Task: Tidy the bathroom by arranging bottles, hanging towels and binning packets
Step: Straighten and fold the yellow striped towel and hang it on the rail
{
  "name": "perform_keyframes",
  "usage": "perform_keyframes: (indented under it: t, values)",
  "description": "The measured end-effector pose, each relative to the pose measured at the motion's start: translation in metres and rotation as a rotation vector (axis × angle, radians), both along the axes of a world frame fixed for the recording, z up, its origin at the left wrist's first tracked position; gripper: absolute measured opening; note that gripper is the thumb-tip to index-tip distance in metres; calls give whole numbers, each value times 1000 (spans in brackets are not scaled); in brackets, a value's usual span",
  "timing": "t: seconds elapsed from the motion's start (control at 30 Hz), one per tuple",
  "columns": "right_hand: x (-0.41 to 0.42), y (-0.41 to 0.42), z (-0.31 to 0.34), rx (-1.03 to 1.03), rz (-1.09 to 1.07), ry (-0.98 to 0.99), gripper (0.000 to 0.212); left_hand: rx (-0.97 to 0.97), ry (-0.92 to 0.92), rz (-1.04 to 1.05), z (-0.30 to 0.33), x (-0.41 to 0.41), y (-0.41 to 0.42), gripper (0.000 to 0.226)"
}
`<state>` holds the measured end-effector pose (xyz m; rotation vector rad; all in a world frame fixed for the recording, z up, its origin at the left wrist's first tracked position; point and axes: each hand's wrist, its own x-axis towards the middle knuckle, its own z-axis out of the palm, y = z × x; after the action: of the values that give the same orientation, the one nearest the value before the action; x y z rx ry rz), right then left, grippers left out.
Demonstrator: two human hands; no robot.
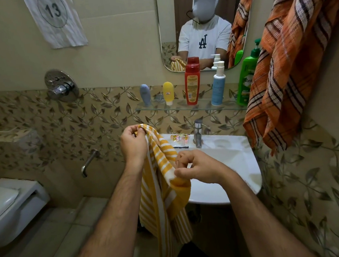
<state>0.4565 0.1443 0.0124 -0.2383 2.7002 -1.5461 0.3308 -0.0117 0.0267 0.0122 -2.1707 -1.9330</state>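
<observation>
Both hands are up in front of the white sink [244,163], working a yellow-and-white striped towel [164,180]. The left hand [133,142] has its fingers [140,130] pinched closed on the towel's top edge, raised above the sink's left rim. The right hand [195,167] is lower and nearer, fingers curled shut on a fold of the same towel, so the cloth runs slanting between the two grips and the rest hangs down past the basin's front toward the floor.

On the sink ledge, left of the tap [198,133], lie a few small colourful packets [179,138] and a dark thin strip just in front of them (too small to make out). Above, a glass shelf [183,107] carries five bottles standing upright in a row: a blue tube [145,95], a yellow tube [168,92], a red bottle [192,84], a white-and-blue pump bottle [218,85] and a green pump bottle [246,80]. An orange checked towel [292,67] hangs at the right, overlapping the green bottle.
</observation>
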Motion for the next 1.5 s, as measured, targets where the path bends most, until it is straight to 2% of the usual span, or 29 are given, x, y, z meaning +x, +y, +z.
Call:
perform_keyframes:
  t: [0.1,0.17,0.3,0.37,0.47,0.57,0.73,0.87,0.97,1.2,1.37,1.43,1.5]
  values:
    - [-1,-9,1,-128,-92,-8,24,28,-7,9,2,-1,0,7]
    - [-6,-15,-2,-121,-221,-82,26,35,-6,6,2,0,1,7]
    - [-14,-26,-8,253,-412,-172,24,42,16,6,3,3,5,13]
    - [-14,-30,-9,389,-432,-221,26,55,20,6,2,4,4,16]
    - [-15,-34,-9,605,-442,-264,16,44,22,18,1,4,2,12]
    - [-14,-34,-9,679,-481,-270,15,46,33,35,0,3,1,12]
    - [-9,-19,0,545,-563,-247,9,21,30,77,0,-2,-10,8]
    - [0,5,16,208,-616,-177,10,4,-3,96,-5,-4,-18,8]
    - [6,17,28,-18,-572,-207,17,9,-18,86,-8,-3,-20,10]
    - [14,30,33,-376,-423,-225,23,-9,-32,75,-10,-2,-21,10]
    - [14,37,30,-418,-422,-163,14,-62,-28,96,-9,-4,-22,9]
    - [14,39,27,-325,-431,-129,27,-59,-34,95,-9,-4,-23,9]
    - [12,38,23,-180,-527,-69,31,-52,-38,95,-8,-4,-24,9]
